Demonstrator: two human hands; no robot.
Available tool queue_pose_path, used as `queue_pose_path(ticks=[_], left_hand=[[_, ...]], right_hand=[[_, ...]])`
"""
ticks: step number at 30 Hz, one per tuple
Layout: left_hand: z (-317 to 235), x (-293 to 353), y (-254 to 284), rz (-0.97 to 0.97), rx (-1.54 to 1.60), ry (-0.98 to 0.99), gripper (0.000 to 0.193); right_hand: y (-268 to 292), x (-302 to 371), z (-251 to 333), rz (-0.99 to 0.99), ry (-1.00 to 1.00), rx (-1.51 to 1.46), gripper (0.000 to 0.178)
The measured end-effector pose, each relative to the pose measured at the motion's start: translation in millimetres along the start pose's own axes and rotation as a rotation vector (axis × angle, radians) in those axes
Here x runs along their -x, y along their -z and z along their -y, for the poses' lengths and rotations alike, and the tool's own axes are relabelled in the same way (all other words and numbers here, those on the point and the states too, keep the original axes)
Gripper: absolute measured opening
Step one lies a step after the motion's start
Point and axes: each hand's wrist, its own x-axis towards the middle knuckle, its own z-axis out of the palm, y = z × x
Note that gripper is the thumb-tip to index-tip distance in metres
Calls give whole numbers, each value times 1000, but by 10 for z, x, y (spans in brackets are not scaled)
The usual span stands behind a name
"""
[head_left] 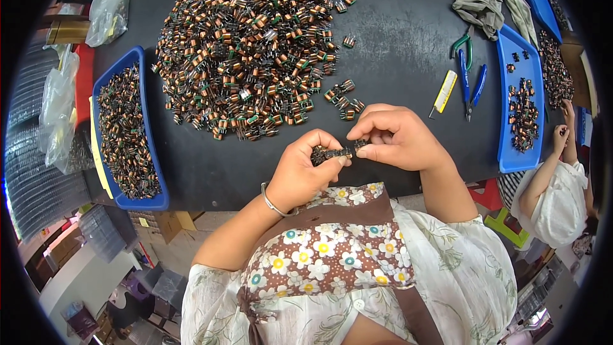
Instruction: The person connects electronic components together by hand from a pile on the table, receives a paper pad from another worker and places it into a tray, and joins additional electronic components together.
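Close to the table's near edge, my left hand (306, 163) is closed round several small black coil parts (327, 153), which stick out past the fingertips. Just to its right, my right hand (399, 137) pinches one small dark coil part (361, 145) between thumb and forefinger, almost touching the ones in the left hand. Beyond both hands rises a large heap of copper-wound coils (246, 45) with black bodies and metal pins. A few loose coils (345, 99) lie between that heap and my right hand.
At left stands a blue tray (163, 185) full of coils. To the right are green-handled pliers (469, 51), blue-handled pliers (477, 86), a yellow-and-white knife (445, 92) and another blue tray (511, 160) holding fewer coils. A co-worker in white (559, 207) sits farther right.
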Motion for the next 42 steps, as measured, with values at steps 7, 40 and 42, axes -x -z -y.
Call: queue_pose_path(ticks=[7,40,42], left_hand=[[92,32,80,455,719,182,11],[-32,53,-74,88,-70,45,14],[-22,38,-68,82,39,62,8]], right_hand=[[17,-9,25,-19,-1,-40,19],[-51,-71,203,56,41,310,18],[-56,-72,147,22,47,315,15]])
